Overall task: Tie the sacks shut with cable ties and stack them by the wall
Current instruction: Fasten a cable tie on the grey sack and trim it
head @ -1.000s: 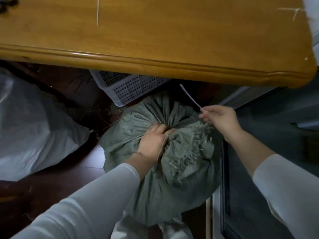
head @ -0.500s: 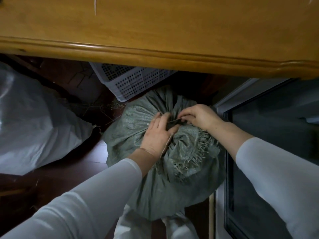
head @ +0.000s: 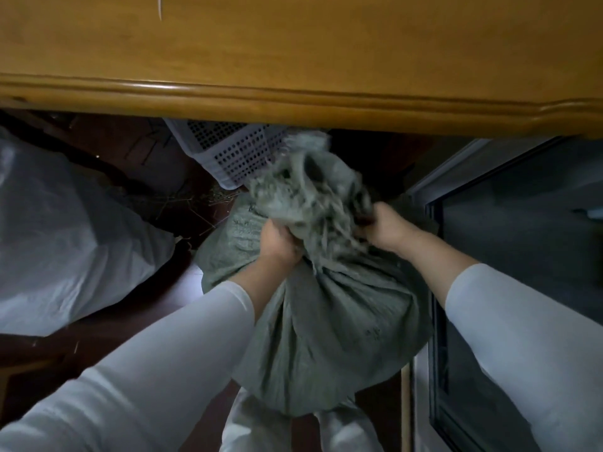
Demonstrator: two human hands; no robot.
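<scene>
A grey-green woven sack (head: 329,331) stands full on the dark floor in front of me, its mouth gathered into a frayed bunch (head: 306,190) that sticks up and away from me. My left hand (head: 280,243) grips the gathered neck from the left. My right hand (head: 388,230) grips the same neck from the right. The bunch is blurred with motion. No cable tie shows; the neck under my fingers is hidden.
A wooden tabletop (head: 293,53) overhangs the scene at the top. A white sack (head: 65,243) lies at the left. A white perforated crate (head: 235,151) sits under the table behind the sack. A dark glass door with a pale frame (head: 509,256) stands at the right.
My right hand pulled the white tie's tail, then came back to the neck. Now both hands grip the gathered top, which has swung up from lying toward me to pointing away.
</scene>
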